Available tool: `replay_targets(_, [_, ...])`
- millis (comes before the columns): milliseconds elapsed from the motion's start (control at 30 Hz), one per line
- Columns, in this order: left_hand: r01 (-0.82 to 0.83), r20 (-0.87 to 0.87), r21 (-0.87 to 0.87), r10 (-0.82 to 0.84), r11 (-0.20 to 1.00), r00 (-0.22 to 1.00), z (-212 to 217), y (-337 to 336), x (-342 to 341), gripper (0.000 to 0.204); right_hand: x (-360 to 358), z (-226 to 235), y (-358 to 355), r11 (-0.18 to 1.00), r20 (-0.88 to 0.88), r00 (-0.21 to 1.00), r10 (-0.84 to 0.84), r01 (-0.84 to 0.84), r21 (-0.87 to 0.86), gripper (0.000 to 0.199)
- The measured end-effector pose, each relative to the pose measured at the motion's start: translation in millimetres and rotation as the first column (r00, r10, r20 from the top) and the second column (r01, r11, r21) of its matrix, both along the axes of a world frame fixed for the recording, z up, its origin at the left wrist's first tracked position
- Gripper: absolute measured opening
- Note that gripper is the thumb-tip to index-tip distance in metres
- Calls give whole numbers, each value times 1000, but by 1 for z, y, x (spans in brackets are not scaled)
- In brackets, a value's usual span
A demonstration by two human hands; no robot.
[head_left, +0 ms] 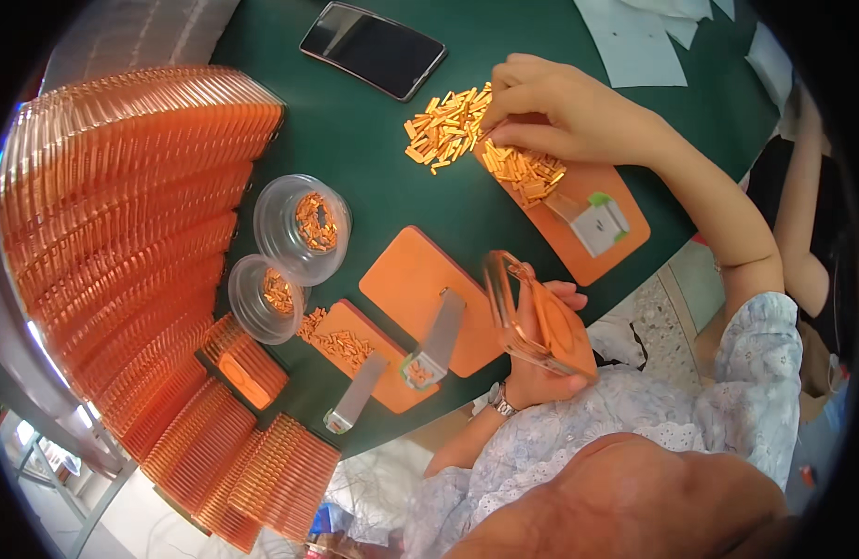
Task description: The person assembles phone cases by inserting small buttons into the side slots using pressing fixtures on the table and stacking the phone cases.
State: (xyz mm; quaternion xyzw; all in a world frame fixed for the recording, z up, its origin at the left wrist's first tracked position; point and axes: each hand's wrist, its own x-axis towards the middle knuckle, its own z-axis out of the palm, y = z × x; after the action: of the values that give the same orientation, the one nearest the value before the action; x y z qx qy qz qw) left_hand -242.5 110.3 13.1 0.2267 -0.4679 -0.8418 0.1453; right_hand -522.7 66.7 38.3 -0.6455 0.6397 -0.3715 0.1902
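Note:
My left hand [532,380] is closed around an orange phone case [552,321] with a clear rim, tilted up near the table's front edge. My right hand [569,112] reaches over a heap of small gold-coloured bars [448,126], its thumb and fingertips pinched together at the heap's right side. Whatever is between those fingertips is too small to make out. Under that hand, an orange pad [605,197] bears more gold bars [527,175] and a metal strip with a white and green end [597,226].
Rows of stacked orange cases [122,196] fill the left side. Two clear tubs [262,200] hold small copper-coloured pieces. Two more orange pads [406,261] lie in the middle, with metal strips [358,391] on them. A black phone [374,47] and white papers [634,47] lie at the back.

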Motion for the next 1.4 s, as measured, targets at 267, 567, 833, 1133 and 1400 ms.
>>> replay_targets(267, [15, -64, 70, -11, 997, 998, -4, 1, 0, 129, -1, -7, -15, 981, 6, 1000, 22, -22, 191, 20])
replay_targets(567, [-15, -79, -135, 5, 991, 997, -11, 3, -1, 128, -5, 46, 18, 990, 434, 898, -79, 18, 143, 18])
replay_targets(833, [-38, -30, -176, 33, 984, 999, -1, 6, -5, 126, 6, 77, 55, 997, 490, 870, -63, 37, 63, 18])
replay_targets(1133, [-39, -10, -200, 38, 979, 999, -5, 4, -4, 122, 11, 93, 72, 977, 589, 787, -183, 81, 196, 17])
replay_targets(1400, [-55, -72, -178, 43, 983, 996, -7, 4, -5, 121, 2, 105, 66, 953, 301, 947, 116, -192, 235, 14])
